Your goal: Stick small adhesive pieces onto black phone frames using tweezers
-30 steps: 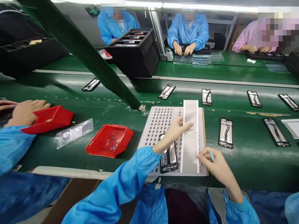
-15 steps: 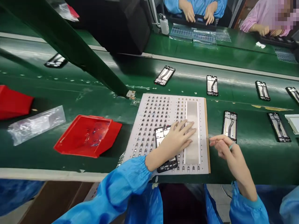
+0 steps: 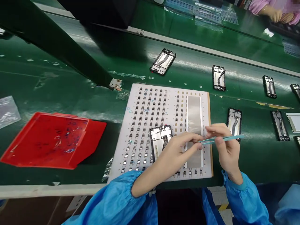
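Observation:
A white sheet (image 3: 150,118) carrying several rows of small parts lies on the green belt in front of me. A phone frame (image 3: 159,137) rests on it, and a grey strip (image 3: 194,115) covers its right columns. My left hand (image 3: 177,151) lies over the sheet beside the phone frame, fingers pinched near the strip's left edge. My right hand (image 3: 226,145) grips blue tweezers (image 3: 219,139) whose tips point left toward my left fingertips above the strip.
A red tray (image 3: 53,139) sits to the left, with a plastic bag (image 3: 8,111) at the far left edge. Several phone frames (image 3: 219,77) lie along the belt. A dark green beam (image 3: 58,40) slants across the upper left. Another person's hands (image 3: 278,14) work at top right.
The view tilted down and nearer. My left hand slid back from flat on the strip into a pinch. My right hand turned the tweezers so they point left at the strip.

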The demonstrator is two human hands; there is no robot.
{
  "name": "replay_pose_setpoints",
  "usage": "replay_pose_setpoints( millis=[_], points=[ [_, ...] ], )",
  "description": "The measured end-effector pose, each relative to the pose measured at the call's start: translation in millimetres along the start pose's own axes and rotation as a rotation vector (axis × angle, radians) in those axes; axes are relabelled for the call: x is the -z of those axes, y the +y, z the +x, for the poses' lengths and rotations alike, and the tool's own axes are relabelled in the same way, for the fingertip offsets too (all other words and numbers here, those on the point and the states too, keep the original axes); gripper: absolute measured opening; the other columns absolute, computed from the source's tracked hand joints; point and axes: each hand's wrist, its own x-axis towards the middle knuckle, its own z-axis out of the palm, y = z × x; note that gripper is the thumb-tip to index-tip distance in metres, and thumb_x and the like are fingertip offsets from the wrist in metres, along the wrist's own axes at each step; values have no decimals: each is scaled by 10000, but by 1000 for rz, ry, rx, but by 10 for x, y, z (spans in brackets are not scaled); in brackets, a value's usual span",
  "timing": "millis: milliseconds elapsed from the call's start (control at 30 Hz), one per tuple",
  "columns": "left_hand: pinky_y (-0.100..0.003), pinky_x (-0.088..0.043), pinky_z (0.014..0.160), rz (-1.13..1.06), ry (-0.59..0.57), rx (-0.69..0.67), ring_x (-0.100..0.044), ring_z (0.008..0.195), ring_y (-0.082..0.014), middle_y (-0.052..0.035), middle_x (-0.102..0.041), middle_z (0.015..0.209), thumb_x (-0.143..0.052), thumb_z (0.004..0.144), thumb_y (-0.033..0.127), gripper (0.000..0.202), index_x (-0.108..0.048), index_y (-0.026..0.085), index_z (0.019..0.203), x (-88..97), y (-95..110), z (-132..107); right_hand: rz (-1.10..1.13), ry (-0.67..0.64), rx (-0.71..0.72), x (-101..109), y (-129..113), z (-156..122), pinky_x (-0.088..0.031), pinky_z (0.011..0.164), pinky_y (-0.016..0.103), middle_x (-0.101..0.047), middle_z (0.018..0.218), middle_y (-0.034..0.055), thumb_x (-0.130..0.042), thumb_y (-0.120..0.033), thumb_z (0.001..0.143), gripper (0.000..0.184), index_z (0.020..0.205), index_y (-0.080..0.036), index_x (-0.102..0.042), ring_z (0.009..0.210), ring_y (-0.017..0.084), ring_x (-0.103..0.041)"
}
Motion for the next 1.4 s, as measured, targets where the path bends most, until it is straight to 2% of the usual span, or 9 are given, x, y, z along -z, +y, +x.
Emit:
replay_pose_setpoints(
  millis=[67,167,233,333,400,467,600,800,1400],
  points=[
    [-316,-600,864,89,-17,-29,-743,986,-188,6,-800,1056,-603,1104,261,207,-797,276,1173,52,-33,-8,-64,-123,32,101,49,-37,-660,767,403,-805,963,60,-745,-356,1042,227,1252,-306,-816,874,250,-761],
    [-306,-599,825,233,-42,-144,-721,947,-177,0,-784,1012,-566,1124,237,228,-772,257,1221,99,-107,-18,5,-226,-60,200,104,-85,-671,674,348,-841,917,37,-818,-262,987,203,1188,-292,-828,764,219,-793],
    [-340,-608,891,395,13,-281,-707,1030,-198,-36,-783,1115,-544,1125,202,250,-733,210,1289,116,-175,13,59,-164,-175,234,136,-66,-672,608,303,-847,880,28,-807,-251,994,145,1136,-272,-826,704,199,-805],
    [-465,-589,1016,779,79,-481,-649,1262,-296,-110,-732,1365,-514,1101,121,300,-688,145,1344,143,-291,121,89,95,-314,267,209,71,-677,573,266,-844,829,31,-791,-333,1010,101,1037,-238,-812,693,194,-820],
    [-531,-580,1031,979,33,-526,-596,1367,-361,-134,-674,1482,-524,1086,125,297,-693,139,1330,161,-361,202,84,219,-378,270,283,192,-681,577,257,-845,823,42,-815,-397,986,175,979,-223,-800,709,200,-830],
    [-567,-577,1035,1067,-30,-518,-578,1400,-390,-148,-634,1536,-563,1083,189,273,-706,150,1312,174,-417,260,89,219,-435,246,365,286,-685,580,258,-845,810,48,-854,-440,943,235,943,-215,-789,695,206,-833],
    [-623,-530,1117,1120,-69,-496,-588,1402,-389,-157,-611,1565,-627,1050,206,281,-717,185,1315,176,-471,291,92,160,-474,158,485,324,-699,590,273,-838,769,48,-888,-500,891,312,898,-212,-768,657,214,-831],
    [-652,-479,1183,1139,-70,-481,-581,1422,-392,-161,-581,1597,-636,1042,174,289,-728,220,1312,161,-485,268,49,210,-446,103,491,264,-716,589,300,-830,735,43,-894,-532,876,348,887,-216,-750,638,234,-833],
    [-677,-462,1207,1119,-83,-446,-564,1445,-404,-171,-582,1592,-659,1010,116,309,-726,219,1294,160,-442,256,-12,199,-411,100,444,233,-749,663,342,-834,777,44,-882,-507,906,317,914,-219,-749,709,254,-854]
  ],
)
